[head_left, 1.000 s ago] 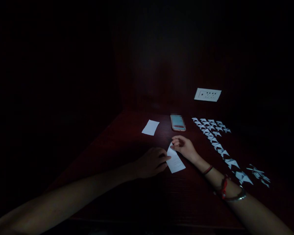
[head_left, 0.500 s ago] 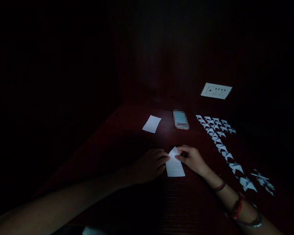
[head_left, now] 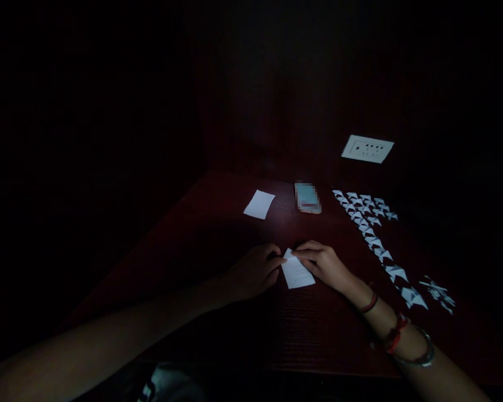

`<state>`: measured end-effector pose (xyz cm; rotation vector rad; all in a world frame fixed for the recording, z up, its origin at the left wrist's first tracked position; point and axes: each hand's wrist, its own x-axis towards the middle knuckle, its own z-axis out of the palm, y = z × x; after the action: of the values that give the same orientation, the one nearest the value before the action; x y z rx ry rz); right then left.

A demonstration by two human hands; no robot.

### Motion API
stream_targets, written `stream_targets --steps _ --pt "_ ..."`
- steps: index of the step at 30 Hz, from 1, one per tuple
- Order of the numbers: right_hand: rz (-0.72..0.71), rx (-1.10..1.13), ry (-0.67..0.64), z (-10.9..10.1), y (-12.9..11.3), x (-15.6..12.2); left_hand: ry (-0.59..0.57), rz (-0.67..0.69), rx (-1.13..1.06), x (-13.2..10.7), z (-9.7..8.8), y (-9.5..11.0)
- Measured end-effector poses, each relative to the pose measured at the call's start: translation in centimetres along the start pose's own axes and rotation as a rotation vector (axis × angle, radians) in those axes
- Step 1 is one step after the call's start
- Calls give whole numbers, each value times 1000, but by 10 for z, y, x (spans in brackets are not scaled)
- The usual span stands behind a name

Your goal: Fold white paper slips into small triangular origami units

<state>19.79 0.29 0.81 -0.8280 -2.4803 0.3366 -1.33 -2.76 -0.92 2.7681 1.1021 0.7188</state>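
A small white slip of paper [head_left: 297, 273] lies on the dark wooden table [head_left: 218, 234] between my hands. My left hand [head_left: 254, 272] rests curled at the slip's left edge, fingertips touching its top corner. My right hand [head_left: 324, 264] presses its fingers down on the slip's upper right edge. Both hands pinch the paper at its far end. My right wrist wears several bangles and threads [head_left: 396, 335].
Another white paper slip [head_left: 259, 204] lies farther back. A phone [head_left: 307, 197] sits beside it. Several small folded white paper pieces [head_left: 371, 229] run in rows along the right side. A white wall socket plate [head_left: 367, 149] is on the back wall. The room is very dark.
My right hand moved from the slip's far tip onto its upper right edge. The slip now looks shorter, its far end folded over. The left hand stayed beside it.
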Motion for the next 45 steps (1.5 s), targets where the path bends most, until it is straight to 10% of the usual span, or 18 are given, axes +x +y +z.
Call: stream_targets --steps 45 --pt "-63 -275 -244 -20 -6 3 -149 259 191 14 -11 -13"
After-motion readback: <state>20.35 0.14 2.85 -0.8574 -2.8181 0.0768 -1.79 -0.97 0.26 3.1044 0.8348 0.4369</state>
